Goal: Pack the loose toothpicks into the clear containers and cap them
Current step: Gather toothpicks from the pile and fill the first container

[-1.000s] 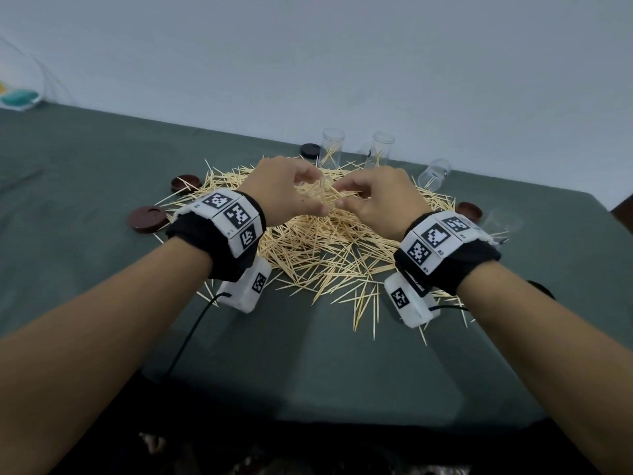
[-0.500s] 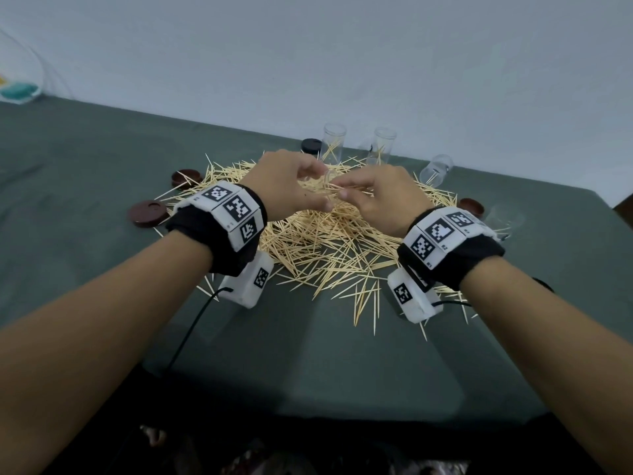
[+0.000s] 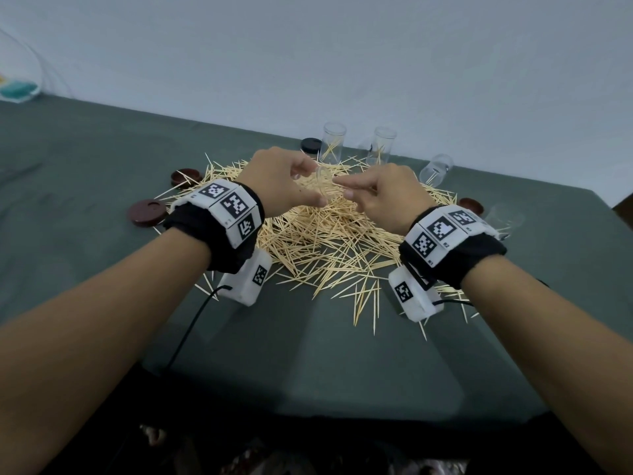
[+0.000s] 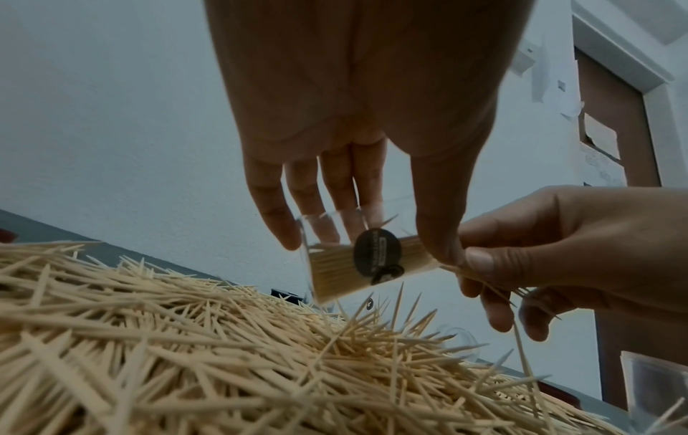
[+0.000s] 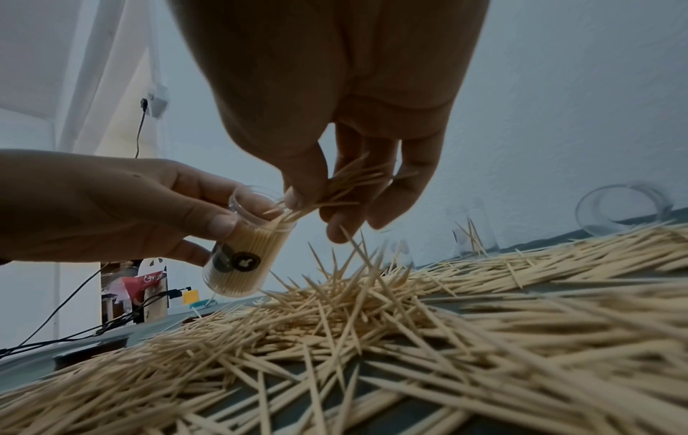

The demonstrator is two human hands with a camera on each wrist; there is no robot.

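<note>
— Green cloth is spread over the bench; a pale wall is seen behind.

— Above the toothpick pile, a tilted container (mouth up-right) is gripped by the left hand; a toothpick bunch is pinched by right hand fingers.

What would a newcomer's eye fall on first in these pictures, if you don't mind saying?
First, the big heap of loose toothpicks spread over the middle of the green table. Above it, the left hand holds a tilted clear container, nearly full, while the right hand feeds a pinched bunch of toothpicks into its mouth.
</note>
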